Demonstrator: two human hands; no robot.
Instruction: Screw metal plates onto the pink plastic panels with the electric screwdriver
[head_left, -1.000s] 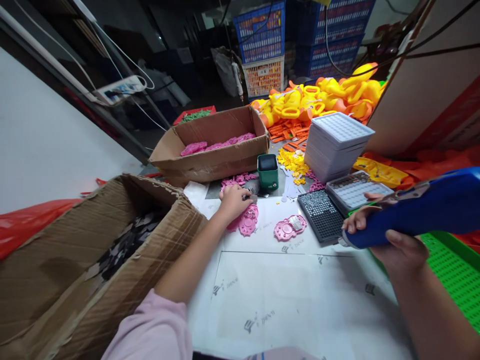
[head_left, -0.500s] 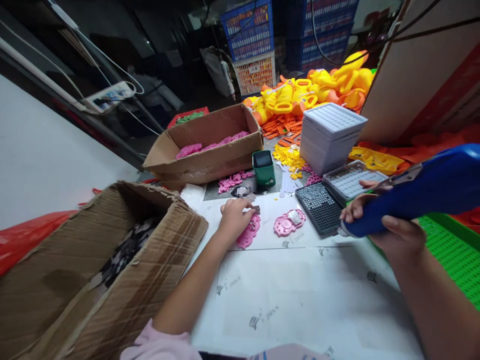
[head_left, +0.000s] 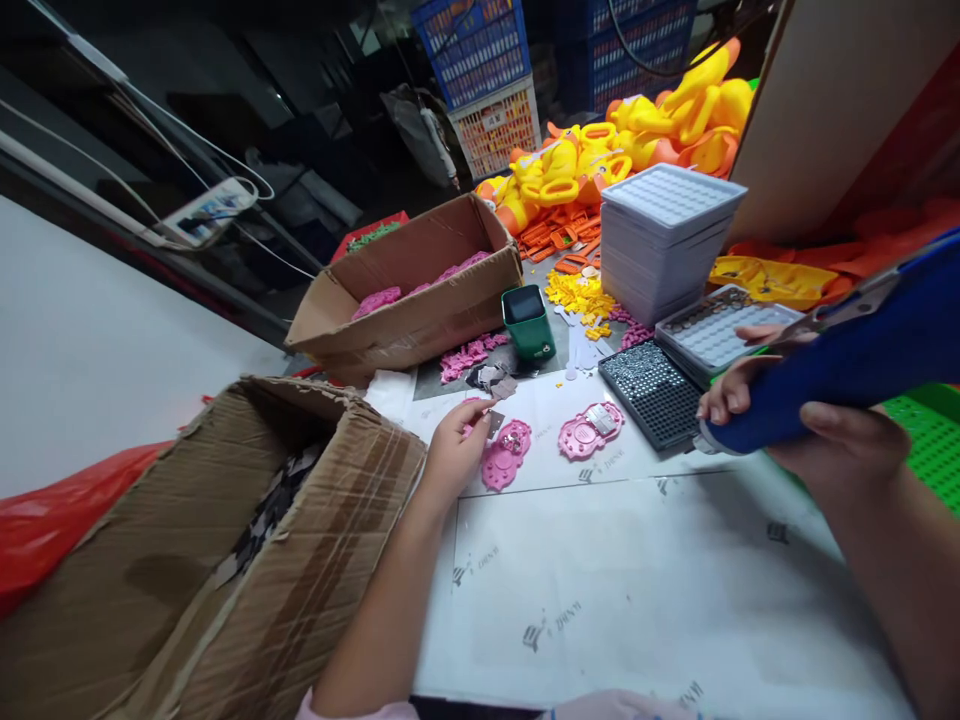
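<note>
My left hand (head_left: 456, 452) is above the white work surface, fingertips pinched on a small dark grey flat piece (head_left: 495, 425). A bit of pink plastic shows by its fingers. Right beside it lies a pink scalloped plastic part (head_left: 505, 456) with small metal bits on it. Another pink scalloped part (head_left: 590, 431), carrying a pale rectangular piece, lies farther right. My right hand (head_left: 847, 445) is wrapped round a blue power screwdriver (head_left: 817, 375) with a metal hanger, its nose pointing down left beside a black perforated screw tray (head_left: 671, 420).
An open cardboard box (head_left: 315, 570) stands at left; another box (head_left: 420, 325) with pink parts is behind. A green device (head_left: 531, 340), a stack of white trays (head_left: 664, 250), yellow toys (head_left: 562, 165) and a green basket (head_left: 930, 430) surround the surface.
My left hand has drawn back to the left off the nearer pink part, uncovering it, with the grey piece still in its fingers. The view has shifted slightly; my right hand keeps the screwdriver.
</note>
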